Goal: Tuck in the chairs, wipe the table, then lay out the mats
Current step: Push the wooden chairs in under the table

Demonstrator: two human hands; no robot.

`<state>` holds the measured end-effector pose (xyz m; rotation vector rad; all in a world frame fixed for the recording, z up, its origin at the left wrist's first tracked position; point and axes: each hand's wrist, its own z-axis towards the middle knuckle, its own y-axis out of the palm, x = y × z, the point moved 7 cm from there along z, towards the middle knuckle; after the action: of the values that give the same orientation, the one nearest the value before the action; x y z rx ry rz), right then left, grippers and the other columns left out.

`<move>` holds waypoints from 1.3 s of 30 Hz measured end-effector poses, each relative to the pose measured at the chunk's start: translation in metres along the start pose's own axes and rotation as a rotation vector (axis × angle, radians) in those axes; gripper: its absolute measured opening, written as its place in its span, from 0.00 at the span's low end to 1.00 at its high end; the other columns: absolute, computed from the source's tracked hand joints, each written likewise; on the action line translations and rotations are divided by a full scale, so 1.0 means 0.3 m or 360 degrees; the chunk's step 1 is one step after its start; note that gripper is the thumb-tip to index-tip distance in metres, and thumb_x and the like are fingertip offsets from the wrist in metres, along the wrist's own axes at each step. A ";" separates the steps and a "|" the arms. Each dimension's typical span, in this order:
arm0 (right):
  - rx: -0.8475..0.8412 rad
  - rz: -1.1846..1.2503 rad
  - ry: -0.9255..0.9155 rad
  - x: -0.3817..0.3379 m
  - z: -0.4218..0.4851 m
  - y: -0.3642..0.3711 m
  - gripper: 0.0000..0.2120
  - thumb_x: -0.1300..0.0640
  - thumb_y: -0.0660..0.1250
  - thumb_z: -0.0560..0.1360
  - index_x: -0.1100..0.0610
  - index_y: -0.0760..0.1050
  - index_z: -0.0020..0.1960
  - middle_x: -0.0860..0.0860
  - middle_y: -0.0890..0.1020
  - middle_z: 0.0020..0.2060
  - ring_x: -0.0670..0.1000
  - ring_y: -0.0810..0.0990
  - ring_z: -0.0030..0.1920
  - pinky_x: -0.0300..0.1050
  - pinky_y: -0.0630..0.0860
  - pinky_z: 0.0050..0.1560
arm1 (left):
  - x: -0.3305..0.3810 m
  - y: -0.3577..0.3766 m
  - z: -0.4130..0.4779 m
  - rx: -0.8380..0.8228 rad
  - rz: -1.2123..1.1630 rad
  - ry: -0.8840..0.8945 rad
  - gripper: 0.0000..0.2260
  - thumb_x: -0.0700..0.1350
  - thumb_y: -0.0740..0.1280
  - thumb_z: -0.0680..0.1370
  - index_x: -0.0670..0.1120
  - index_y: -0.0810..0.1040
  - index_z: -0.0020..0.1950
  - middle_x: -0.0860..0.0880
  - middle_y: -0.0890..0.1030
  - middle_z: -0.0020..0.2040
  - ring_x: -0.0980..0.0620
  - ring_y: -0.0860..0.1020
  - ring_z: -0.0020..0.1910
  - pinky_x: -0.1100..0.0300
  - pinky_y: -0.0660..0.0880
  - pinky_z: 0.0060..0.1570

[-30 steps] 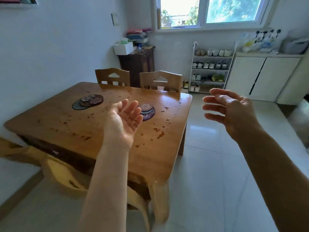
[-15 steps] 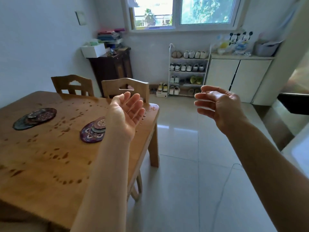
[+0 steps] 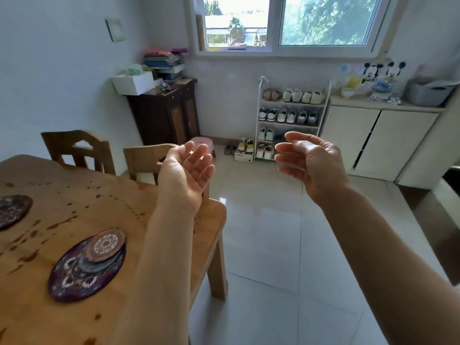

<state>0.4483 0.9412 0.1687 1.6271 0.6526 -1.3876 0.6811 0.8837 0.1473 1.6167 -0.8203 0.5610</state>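
A wooden dining table point(image 3: 44, 178) fills the lower left of the frame, its near right corner and one leg standing on the pale tiled floor point(image 3: 268, 257). Along the back wall, a white low cupboard point(image 3: 373, 140) sits at the right, a dark wooden cabinet point(image 3: 166, 113) left of centre, and a white shoe rack point(image 3: 291, 120) between them under the window. Two wooden chairs point(image 3: 74, 150) point(image 3: 146, 158) stand at the table's far edge with only their backs showing, seemingly pushed close in, though their seats are hidden. The left hand point(image 3: 185, 175) hovers in mid-frame above the table's right end, palm up, fingers loosely spread and holding nothing. The right hand point(image 3: 311, 163) hangs over the floor right of centre, palm turned toward the left hand, fingers gently curved and empty. A stack of round patterned mats point(image 3: 84, 267) lies on the table at lower left, smaller ones on a large purple one; another mat point(image 3: 12, 210) is cut off by the left edge. Dark wet spots point(image 3: 62, 224) dot the wood between them.
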 end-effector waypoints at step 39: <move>-0.0832 -0.0074 0.0231 0.259 2.365 0.721 0.10 0.66 0.62 0.78 0.60 0.81 0.52 0.58 0.85 0.42 0.53 0.83 0.36 0.46 0.81 0.38 | 0.044 0.567 2.076 0.0547 -0.0105 0.0471 0.09 0.47 0.58 0.81 0.49 0.77 0.49 0.52 0.85 0.37 0.54 0.81 0.37 0.59 0.76 0.39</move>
<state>0.2917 0.2122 0.1587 1.3003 1.0453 -1.0210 0.5115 0.2608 0.1374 1.8067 -0.4652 0.9063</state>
